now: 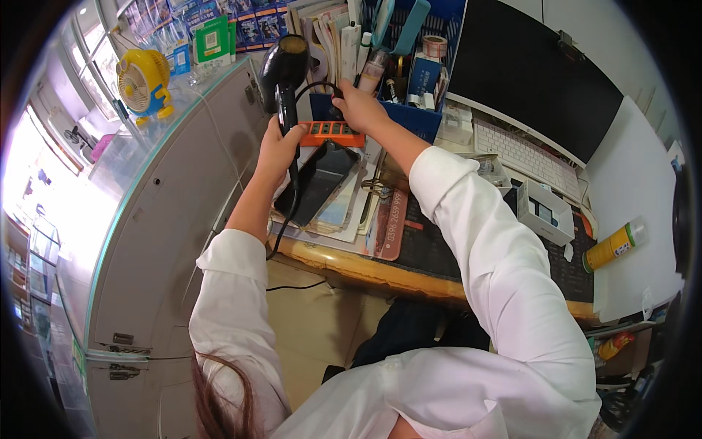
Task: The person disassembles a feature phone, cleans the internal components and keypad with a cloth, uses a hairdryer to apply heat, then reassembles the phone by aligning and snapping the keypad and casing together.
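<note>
Upright in my left hand (pixel 276 150), which is closed round its handle, stands a black hair dryer (pixel 284 66). Its black cord (pixel 295 194) hangs down past the desk's front edge. My right hand (pixel 358 108) grips a black plug (pixel 337 104), partly hidden by the fingers, and a dark cord arches from it toward the dryer. Just below that hand lies an orange power strip (pixel 333 133) with several dark sockets. Whether the plug touches the strip I cannot tell. A black open tray (pixel 319 179) rests on papers nearer to me.
A blue basket (pixel 413 121) of stationery stands behind my right hand. To the right are a monitor (pixel 534 66), a keyboard (pixel 526 157), a white box (pixel 545 212) and a yellow can (pixel 608 249). A yellow fan (pixel 139 84) sits on the glass counter at left.
</note>
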A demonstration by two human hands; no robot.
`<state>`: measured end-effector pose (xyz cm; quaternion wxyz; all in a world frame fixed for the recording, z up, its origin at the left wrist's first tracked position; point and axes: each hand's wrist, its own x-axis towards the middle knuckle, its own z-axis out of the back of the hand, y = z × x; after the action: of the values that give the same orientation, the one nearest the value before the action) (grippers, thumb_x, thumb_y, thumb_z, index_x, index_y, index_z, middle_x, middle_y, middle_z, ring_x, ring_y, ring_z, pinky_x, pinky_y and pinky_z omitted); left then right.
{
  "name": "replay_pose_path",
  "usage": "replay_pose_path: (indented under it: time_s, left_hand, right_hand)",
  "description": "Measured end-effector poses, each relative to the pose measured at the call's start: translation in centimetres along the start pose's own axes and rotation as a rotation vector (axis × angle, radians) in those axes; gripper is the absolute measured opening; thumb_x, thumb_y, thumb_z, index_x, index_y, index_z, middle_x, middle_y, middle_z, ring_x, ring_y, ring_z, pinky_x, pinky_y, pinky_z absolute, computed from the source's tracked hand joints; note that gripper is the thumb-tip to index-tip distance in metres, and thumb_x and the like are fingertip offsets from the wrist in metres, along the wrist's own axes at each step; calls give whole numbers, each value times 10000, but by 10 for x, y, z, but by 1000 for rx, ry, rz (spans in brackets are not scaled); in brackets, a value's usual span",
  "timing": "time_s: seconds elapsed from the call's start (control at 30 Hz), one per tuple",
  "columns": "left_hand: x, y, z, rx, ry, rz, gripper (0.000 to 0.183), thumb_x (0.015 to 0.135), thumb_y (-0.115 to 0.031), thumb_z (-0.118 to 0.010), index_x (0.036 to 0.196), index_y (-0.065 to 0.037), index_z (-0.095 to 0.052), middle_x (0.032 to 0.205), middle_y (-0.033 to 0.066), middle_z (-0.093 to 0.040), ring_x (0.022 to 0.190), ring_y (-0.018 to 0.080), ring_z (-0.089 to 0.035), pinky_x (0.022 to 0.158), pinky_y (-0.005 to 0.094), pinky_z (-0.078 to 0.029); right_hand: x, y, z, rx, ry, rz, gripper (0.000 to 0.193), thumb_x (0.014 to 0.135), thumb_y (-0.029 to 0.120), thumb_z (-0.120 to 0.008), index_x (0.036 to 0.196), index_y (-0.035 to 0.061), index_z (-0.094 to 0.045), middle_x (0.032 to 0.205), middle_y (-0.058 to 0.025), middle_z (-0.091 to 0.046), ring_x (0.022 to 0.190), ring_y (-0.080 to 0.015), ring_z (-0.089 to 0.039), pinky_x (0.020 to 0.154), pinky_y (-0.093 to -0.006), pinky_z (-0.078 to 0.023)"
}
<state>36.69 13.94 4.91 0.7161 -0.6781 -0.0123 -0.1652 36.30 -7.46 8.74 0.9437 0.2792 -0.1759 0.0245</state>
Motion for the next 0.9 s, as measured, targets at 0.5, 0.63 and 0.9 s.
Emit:
replay_pose_path:
  time_s: [0.5, 0.63, 0.9]
  left_hand:
    - [-245, -152, 115, -162, -161, -399, 503, 923, 26, -574, 1368, -6, -341, 1290, 293, -637, 908, 318, -729, 891, 399, -566]
    - [-313, -175, 101, -182, -241, -351, 421, 927, -2, -590, 1299, -12, -394, 1121, 264, -676, 750, 263, -692, 707, 377, -565]
    - [-361, -196, 44, -721, -54, -346, 436, 971, -183, -660, 1325, -27, -459, 896, 96, -615, 681, 159, -586, 774, 389, -521]
  right_hand:
    - [-119, 224, 24, 260, -274, 1088, 283, 811, 41, -772, 1053, 60, -628, 1115, -102, -637, 1090, -341, -606, 907, -453, -504]
    - [-178, 248, 48, 357, -302, 1132, 291, 779, 28, -792, 1026, 64, -641, 1100, -73, -638, 1080, -333, -614, 907, -441, -508]
    - [-308, 191, 56, 1305, 62, 510, 883, 729, 219, -892, 1461, 56, -426, 1351, -77, -550, 1254, -246, -531, 1106, -394, -387]
